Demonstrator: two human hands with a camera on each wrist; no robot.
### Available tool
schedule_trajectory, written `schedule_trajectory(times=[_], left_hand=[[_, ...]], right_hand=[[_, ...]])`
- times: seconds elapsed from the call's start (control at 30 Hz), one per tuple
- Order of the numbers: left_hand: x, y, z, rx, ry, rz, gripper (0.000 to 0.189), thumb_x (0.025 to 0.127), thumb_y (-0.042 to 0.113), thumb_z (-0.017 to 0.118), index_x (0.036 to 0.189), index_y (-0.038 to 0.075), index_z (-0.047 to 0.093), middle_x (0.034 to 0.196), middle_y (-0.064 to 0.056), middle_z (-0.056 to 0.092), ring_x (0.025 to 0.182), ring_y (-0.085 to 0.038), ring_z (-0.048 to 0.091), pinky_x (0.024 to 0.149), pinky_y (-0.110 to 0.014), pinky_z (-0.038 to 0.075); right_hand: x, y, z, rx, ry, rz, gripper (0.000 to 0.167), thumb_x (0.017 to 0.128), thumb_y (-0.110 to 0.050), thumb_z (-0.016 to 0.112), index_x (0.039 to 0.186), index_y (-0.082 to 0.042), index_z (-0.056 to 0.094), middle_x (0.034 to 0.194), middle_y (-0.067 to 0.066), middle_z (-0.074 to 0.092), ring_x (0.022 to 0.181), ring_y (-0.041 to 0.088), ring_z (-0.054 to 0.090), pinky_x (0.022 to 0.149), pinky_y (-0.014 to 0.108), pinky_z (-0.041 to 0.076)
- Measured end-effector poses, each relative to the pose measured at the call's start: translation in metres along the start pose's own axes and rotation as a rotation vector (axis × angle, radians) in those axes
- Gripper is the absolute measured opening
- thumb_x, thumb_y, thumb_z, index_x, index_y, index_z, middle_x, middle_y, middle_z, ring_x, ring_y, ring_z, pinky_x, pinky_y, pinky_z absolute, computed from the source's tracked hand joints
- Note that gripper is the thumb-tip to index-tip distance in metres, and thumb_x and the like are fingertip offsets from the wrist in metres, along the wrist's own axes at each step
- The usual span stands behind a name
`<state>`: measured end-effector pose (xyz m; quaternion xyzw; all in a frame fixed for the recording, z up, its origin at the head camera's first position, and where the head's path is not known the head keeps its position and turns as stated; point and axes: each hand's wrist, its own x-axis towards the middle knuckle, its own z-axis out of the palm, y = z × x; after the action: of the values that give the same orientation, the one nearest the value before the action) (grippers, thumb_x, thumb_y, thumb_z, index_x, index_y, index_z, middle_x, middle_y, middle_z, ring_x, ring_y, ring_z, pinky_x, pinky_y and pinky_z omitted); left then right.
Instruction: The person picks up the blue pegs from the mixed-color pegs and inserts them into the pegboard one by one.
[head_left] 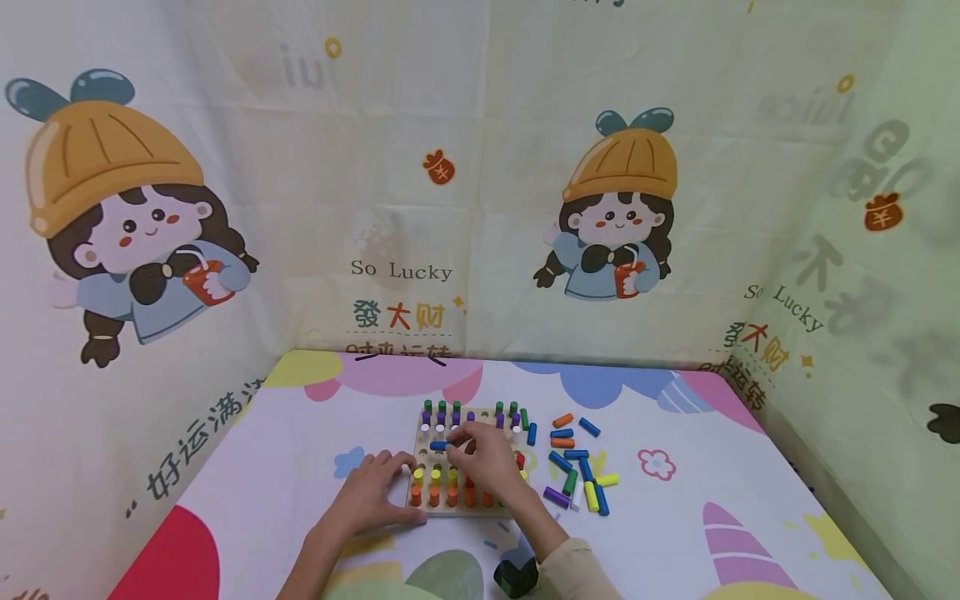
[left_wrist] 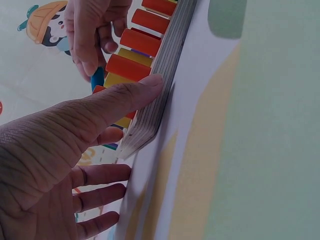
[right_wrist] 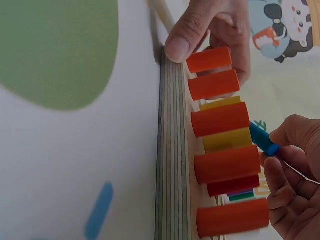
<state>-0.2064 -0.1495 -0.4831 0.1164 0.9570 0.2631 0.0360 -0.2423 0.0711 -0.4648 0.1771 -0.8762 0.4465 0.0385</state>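
Note:
A wooden pegboard (head_left: 450, 512) lies on the table, with rows of green, purple, white, yellow and orange pegs (head_left: 452, 497) standing in it. Some red pegs show partly behind my right hand. My left hand (head_left: 367, 493) rests at the board's near left corner, its thumb (left_wrist: 150, 81) pressing the near edge and its other fingers fairly straight along the left side. Above the board's middle, my right hand (head_left: 486, 458) pinches a blue peg (right_wrist: 263, 138) between thumb and fingers. That peg is tilted, near a row with bare holes, and part of the board is hidden under the hand.
Loose pegs in blue, orange, green, yellow, purple and white lie right of the board, among them a purple peg (head_left: 556, 497) and a yellow peg (head_left: 607, 480). A dark object (head_left: 516, 577) sits by the right sleeve. Patterned cloth walls (head_left: 480, 317) enclose the table.

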Motion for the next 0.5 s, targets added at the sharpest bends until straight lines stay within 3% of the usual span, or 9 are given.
schedule_trajectory(times=[0.23,0.5], left_hand=[[-0.001,0.0,0.0,-0.004,-0.001,0.007,0.067,0.064,0.059,0.091,0.116,0.028,0.062,0.105,0.001,0.058,0.098,-0.022,0.05,0.087,-0.053,0.047],[-0.002,0.0,-0.001,-0.003,-0.001,0.011,0.067,0.064,0.059,0.092,0.116,0.028,0.062,0.104,0.001,0.057,0.096,-0.021,0.049,0.085,-0.051,0.047]], right_hand=[[0.005,-0.003,0.007,-0.019,-0.052,0.062,0.016,0.095,-0.017,0.074,0.11,-0.011,0.073,0.093,-0.006,0.068,0.078,0.01,0.058,0.066,0.02,0.052],[0.012,-0.004,0.01,-0.08,-0.083,0.064,0.013,0.094,-0.019,0.076,0.104,-0.012,0.073,0.093,-0.006,0.069,0.08,0.009,0.059,0.072,0.023,0.052]])
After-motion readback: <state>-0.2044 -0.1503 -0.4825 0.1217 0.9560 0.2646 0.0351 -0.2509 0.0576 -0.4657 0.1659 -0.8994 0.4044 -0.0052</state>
